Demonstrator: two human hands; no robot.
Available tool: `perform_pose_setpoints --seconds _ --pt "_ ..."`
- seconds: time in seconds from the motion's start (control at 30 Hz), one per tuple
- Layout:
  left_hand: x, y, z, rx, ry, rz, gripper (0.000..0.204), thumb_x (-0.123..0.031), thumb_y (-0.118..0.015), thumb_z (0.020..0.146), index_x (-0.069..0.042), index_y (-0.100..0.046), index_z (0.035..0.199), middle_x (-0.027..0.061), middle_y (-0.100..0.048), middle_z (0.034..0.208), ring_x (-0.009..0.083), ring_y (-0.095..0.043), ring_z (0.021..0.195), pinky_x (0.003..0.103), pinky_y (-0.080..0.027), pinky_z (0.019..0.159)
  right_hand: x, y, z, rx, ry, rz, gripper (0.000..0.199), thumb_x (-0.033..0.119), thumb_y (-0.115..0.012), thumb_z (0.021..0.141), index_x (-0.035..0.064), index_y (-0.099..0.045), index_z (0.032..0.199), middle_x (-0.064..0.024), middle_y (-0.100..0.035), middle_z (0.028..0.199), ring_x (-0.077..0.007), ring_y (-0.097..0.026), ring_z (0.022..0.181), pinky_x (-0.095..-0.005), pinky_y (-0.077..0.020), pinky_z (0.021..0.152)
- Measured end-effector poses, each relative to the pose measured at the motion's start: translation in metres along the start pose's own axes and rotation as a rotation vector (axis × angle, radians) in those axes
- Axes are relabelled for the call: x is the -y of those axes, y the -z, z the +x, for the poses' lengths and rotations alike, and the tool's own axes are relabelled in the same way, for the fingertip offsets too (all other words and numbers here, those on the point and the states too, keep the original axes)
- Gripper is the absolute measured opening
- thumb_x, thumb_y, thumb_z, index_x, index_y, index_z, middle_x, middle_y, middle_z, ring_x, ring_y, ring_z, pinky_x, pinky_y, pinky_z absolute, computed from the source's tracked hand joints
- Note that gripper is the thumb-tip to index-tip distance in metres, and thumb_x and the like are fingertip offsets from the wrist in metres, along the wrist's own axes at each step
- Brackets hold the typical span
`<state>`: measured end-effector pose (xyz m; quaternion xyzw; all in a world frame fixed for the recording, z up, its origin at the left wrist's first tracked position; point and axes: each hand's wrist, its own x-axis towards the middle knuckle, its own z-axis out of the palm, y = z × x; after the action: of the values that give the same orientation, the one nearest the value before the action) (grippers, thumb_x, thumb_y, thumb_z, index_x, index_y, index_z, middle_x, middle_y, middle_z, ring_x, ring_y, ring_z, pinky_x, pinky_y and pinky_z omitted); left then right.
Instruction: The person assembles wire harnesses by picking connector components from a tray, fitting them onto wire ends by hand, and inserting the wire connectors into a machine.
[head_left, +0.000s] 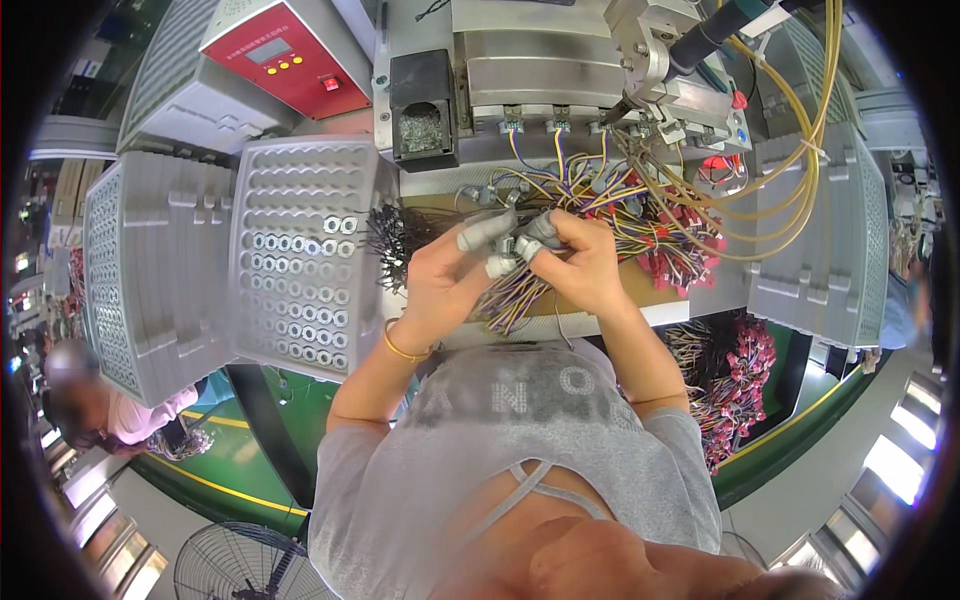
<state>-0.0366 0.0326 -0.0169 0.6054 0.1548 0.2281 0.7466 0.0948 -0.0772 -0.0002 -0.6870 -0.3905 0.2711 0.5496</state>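
Note:
My left hand (445,285) and my right hand (585,265) meet over the bench, fingertips in pale finger cots. Between them they pinch a small silvery part (508,244); its exact kind is too small to tell, and the fingers cover much of it. Below the fingertips lies a bundle of yellow and purple wires (512,300). More coloured wires (625,235) spread behind and beside my right hand, some with red ends. Black wires (395,240) are heaped by my left hand.
A grey tray (240,210) with rows of round metal parts stands at left. Behind are a black bin (425,75), a red-fronted control box (290,60) and a metal fixture (540,75) holding wired parts. Yellowish hoses (815,130) loop at right. Another person (135,410) sits far left.

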Motion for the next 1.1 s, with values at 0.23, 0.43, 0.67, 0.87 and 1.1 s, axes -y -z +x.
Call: perform_pose_setpoints --seconds 0.23,0.43,0.67,0.87,1.1 --pt "0.004 -0.003 0.006 0.0 -0.061 0.063 0.026 0.001 -0.06 0.076 0.001 -0.059 0.102 0.0057 -0.061 0.097 0.0097 -0.057 0.083 0.023 -0.046 0.073 0.009 -0.006 0.001 -0.028 0.14 -0.155 0.011 0.004 -0.055 0.06 -0.0008 -0.045 0.06 -0.0039 -0.038 0.047 -0.0081 -0.034 0.043 -0.0244 -0.0297 0.04" --pt "0.007 -0.003 0.012 -0.077 0.268 -0.285 0.019 0.0 -0.058 0.078 0.0 -0.061 0.096 0.0033 -0.062 0.09 0.0057 -0.056 0.074 0.019 -0.047 0.06 -0.004 -0.008 -0.004 -0.046 0.003 -0.032 0.007 0.005 -0.057 0.07 -0.0001 -0.053 0.073 -0.0001 -0.046 0.053 -0.0045 -0.037 0.05 -0.0229 -0.0321 0.043" --pt "0.016 -0.03 0.025 0.192 0.32 -0.453 0.039 -0.009 -0.055 0.081 -0.001 -0.046 0.118 0.0098 -0.054 0.108 0.0151 -0.058 0.079 0.025 -0.048 0.067 -0.01 0.03 -0.009 -0.001 -0.254 0.249 0.018 0.01 -0.063 0.071 0.0019 -0.06 0.086 0.0 -0.058 0.07 -0.0045 -0.051 0.059 -0.018 -0.0403 0.052" --pt "0.08 0.01 0.035 0.144 0.087 0.564 0.032 -0.016 -0.062 0.077 0.0 -0.055 0.104 0.0123 -0.059 0.096 0.0179 -0.057 0.08 0.028 -0.044 0.076 -0.034 0.105 -0.002 -0.929 -0.033 0.308 0.014 0.008 -0.053 0.076 0.0042 -0.043 0.066 0.0014 -0.04 0.057 -0.0078 -0.042 0.048 -0.0217 -0.0355 0.042" --pt "0.047 0.022 0.031 0.265 0.239 0.375 0.029 -0.003 -0.058 0.079 0.003 -0.054 0.107 0.0038 -0.059 0.097 0.0072 -0.052 0.084 0.022 -0.042 0.076 -0.083 0.131 0.029 -1.005 -0.119 0.275 0.022 0.01 -0.05 0.076 0.0071 -0.038 0.058 -0.0011 -0.036 0.05 -0.0112 -0.039 0.04 -0.0254 -0.0324 0.035"
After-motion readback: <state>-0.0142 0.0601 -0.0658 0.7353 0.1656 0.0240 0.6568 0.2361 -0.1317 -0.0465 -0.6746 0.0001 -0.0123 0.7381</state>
